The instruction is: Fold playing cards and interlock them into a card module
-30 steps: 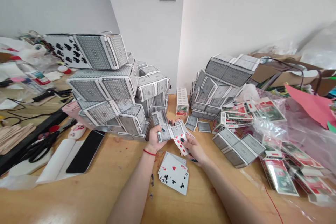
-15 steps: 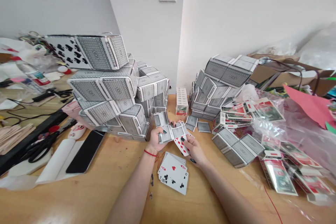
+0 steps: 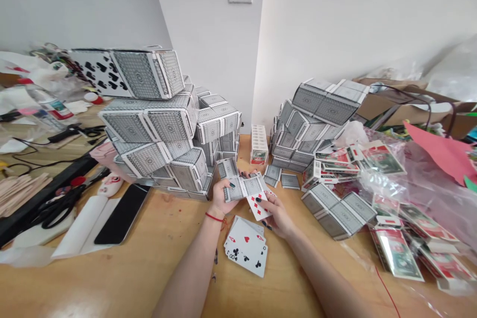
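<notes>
My left hand is closed on a piece of folded playing cards, grey-patterned backs showing, thumb on top. Between the thumb and fingers of my right hand is a red diamonds playing card, its upper edge against the folded piece. Part of another red-marked card shows behind it, partly hidden. Below both hands a loose pile of face-up playing cards lies on the table, an ace of hearts and an eight of clubs visible. Two small folded card pieces lie just beyond my right hand.
Stacked card-built blocks rise at left and right, with a separate card block nearer on the right. Card boxes in plastic wrap lie far right. A phone and black scissors lie left; a box stack stands behind.
The diamonds card in my right hand has turned more upright and sits closer against the folded piece. My left hand keeps its hold; the view has shifted slightly.
</notes>
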The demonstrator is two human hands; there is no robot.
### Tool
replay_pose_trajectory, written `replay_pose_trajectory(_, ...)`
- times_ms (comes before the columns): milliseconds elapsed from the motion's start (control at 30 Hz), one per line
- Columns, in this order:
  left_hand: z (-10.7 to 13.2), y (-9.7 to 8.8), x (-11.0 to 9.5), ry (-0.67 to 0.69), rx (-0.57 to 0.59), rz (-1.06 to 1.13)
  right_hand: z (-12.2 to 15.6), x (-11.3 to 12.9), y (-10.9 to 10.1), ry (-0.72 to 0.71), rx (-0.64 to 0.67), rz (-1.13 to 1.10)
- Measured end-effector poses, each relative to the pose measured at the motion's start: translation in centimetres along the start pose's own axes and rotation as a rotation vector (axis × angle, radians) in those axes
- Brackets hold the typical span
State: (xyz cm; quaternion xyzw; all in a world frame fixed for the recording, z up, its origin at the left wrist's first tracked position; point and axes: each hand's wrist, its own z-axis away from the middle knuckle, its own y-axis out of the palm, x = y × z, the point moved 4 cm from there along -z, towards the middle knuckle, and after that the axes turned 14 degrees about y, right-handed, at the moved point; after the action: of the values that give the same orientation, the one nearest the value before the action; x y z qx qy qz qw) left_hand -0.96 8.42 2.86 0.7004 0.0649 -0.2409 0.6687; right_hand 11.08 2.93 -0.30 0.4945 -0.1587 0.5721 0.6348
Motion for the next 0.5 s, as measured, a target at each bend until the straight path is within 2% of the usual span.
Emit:
replay_pose_trajectory(67, -0.13, -0.03, -0.49, 0.034, -0.008, 0.002, 0.05, -0.19, 0.24, 0.044, 0.076, -0.006)
replay_pose_trajectory(133, -0.26, -0.06, -0.8, 0.067, -0.006, -0.006, -0.01, -0.4, 0.25, 0.058, 0.091, -0.01)
replay_pose_trajectory(333, -0.42, -0.15, -0.2, 0.043, 0.023, -0.035, -0.24, -0.65, -0.32, -0.015, -0.058, 0.011)
replay_pose_trajectory(500, -0.14, -0.15, 0.12, 0.021, 0.008, -0.049, -0.13, -0.81, -0.37, -0.015, -0.112, 0.028)
